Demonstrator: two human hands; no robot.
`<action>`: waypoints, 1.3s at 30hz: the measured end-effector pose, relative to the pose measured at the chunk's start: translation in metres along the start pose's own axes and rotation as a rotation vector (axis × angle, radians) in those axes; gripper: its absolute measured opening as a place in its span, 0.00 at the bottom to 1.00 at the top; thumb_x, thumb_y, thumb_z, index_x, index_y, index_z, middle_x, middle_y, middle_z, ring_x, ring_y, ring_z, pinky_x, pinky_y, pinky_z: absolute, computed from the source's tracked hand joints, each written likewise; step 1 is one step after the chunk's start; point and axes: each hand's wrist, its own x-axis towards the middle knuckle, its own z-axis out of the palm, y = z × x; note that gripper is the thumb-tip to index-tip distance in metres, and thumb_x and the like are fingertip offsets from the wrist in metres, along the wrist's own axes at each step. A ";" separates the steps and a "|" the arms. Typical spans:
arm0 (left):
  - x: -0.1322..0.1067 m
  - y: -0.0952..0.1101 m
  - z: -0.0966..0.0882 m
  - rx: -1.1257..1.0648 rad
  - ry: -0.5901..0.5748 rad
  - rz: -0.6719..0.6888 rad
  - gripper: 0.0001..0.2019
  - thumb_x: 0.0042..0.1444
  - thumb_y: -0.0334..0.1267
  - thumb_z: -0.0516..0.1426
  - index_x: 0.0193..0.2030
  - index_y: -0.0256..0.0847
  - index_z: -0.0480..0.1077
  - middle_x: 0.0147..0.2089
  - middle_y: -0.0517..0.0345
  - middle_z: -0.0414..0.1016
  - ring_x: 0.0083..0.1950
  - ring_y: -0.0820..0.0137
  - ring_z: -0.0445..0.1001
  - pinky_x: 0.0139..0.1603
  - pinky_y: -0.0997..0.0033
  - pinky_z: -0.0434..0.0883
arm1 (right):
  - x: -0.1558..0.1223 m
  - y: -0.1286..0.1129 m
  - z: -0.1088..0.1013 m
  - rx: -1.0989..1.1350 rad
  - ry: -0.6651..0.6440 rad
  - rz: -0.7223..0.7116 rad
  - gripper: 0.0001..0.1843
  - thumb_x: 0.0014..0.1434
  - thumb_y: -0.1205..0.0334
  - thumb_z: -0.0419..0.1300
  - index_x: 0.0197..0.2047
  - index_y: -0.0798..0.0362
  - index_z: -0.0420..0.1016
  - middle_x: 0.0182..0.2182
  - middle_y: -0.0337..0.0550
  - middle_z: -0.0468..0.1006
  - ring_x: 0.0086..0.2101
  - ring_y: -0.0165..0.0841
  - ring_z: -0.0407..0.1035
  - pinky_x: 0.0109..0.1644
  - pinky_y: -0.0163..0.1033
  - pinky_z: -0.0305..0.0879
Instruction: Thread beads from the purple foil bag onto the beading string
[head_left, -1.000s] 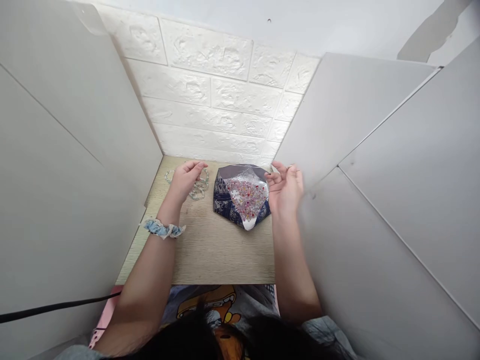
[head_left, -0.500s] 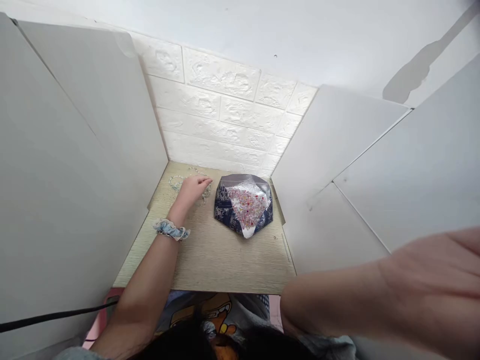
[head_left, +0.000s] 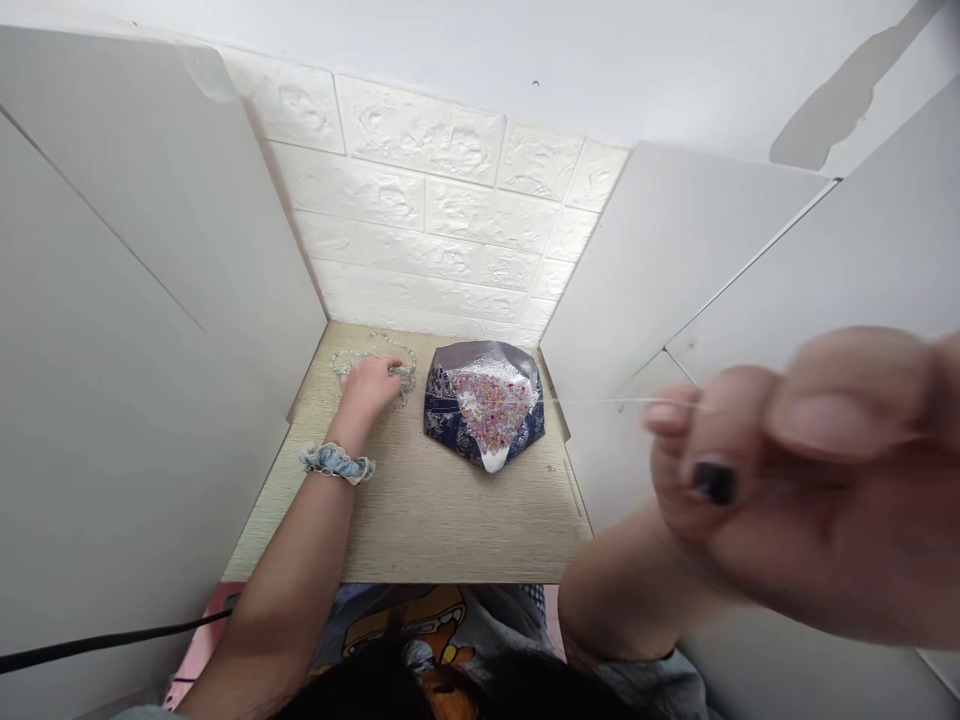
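Observation:
My left hand (head_left: 369,388) rests low over the back left of the table, fingers curled and closed on part of a beaded string (head_left: 341,358). Pale small beads lie in loops around that hand; what its fingertips pinch is partly hidden. Raised close to the camera on the right is my right hand (head_left: 795,470), blurred, with fingers folded in. From it a thin clear thread (head_left: 600,400) runs taut leftward over the table. Beneath the thread lies a dark blue patterned holder (head_left: 442,415) with a clear bag of pink and mixed beads (head_left: 493,410).
White panels (head_left: 187,200) (head_left: 720,240) rise on both sides of the small wooden table (head_left: 450,530). A white brick-pattern wall (head_left: 420,130) closes off the back. Tiny bits (head_left: 551,468) lie near the right edge. A black cable (head_left: 112,633) hangs at lower left.
My right hand has swung up and turned, its fingers now folded with the thread stretched out from it. My left hand has shifted slightly left and down onto the beaded string.

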 end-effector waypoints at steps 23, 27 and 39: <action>-0.018 0.046 -0.007 -1.312 -0.563 0.122 0.12 0.48 0.40 0.51 0.36 0.35 0.67 0.35 0.54 0.70 0.35 0.72 0.69 0.37 0.74 0.66 | 0.008 0.170 -0.014 -0.894 -0.528 0.325 0.08 0.56 0.62 0.49 0.29 0.53 0.67 0.31 0.39 0.67 0.33 0.27 0.61 0.37 0.34 0.55; -0.037 0.070 0.020 -1.193 -0.569 0.029 0.12 0.52 0.45 0.49 0.31 0.37 0.63 0.23 0.60 0.65 0.21 0.76 0.65 0.17 0.79 0.56 | 0.002 0.178 -0.029 -1.070 -0.466 0.364 0.10 0.56 0.65 0.47 0.29 0.54 0.68 0.31 0.40 0.67 0.33 0.28 0.60 0.36 0.33 0.53; -0.063 0.085 0.053 -0.987 -0.543 0.178 0.10 0.50 0.41 0.51 0.30 0.35 0.67 0.18 0.66 0.58 0.17 0.81 0.54 0.17 0.80 0.50 | -0.009 0.180 -0.074 -1.152 -0.305 0.557 0.08 0.54 0.64 0.46 0.28 0.53 0.64 0.26 0.37 0.68 0.29 0.28 0.60 0.34 0.33 0.53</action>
